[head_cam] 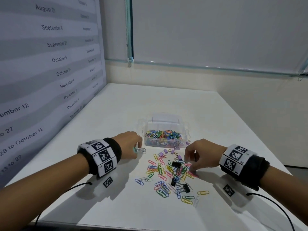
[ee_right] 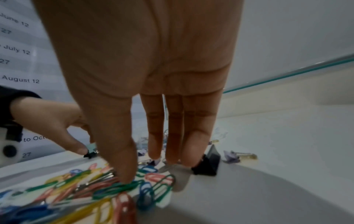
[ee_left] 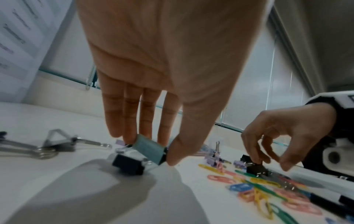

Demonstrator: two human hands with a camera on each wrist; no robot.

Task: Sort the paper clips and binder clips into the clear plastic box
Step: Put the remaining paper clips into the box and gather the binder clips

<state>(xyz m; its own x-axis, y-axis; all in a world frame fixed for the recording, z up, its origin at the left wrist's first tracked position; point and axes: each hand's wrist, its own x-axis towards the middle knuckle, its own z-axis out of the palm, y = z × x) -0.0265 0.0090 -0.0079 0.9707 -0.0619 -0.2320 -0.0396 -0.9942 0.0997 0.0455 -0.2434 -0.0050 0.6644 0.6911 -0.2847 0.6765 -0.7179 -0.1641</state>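
The clear plastic box (head_cam: pixel 183 130) stands mid-table, open, with several coloured paper clips in its front compartment. Before it lies a pile of loose paper clips (head_cam: pixel 160 170) mixed with black binder clips (head_cam: pixel 176 164) and small purple binder clips (head_cam: pixel 161 154). My left hand (head_cam: pixel 139 147) is left of the box, low over the table. It pinches a teal binder clip (ee_left: pixel 148 149) between thumb and fingers, and a black binder clip (ee_left: pixel 128 164) lies just under it. My right hand (head_cam: pixel 191 164) reaches down onto the pile's right side. Its fingertips (ee_right: pixel 173 159) touch the clips beside a black binder clip (ee_right: pixel 208 163), holding nothing I can see.
Silver binder clips (ee_left: pixel 55 144) lie on the table left of my left hand. A wall with printed dates (head_cam: pixel 50 64) runs along the table's left edge. Window blinds (head_cam: pixel 216 30) fill the back. Cables trail from both wrists over the near edge.
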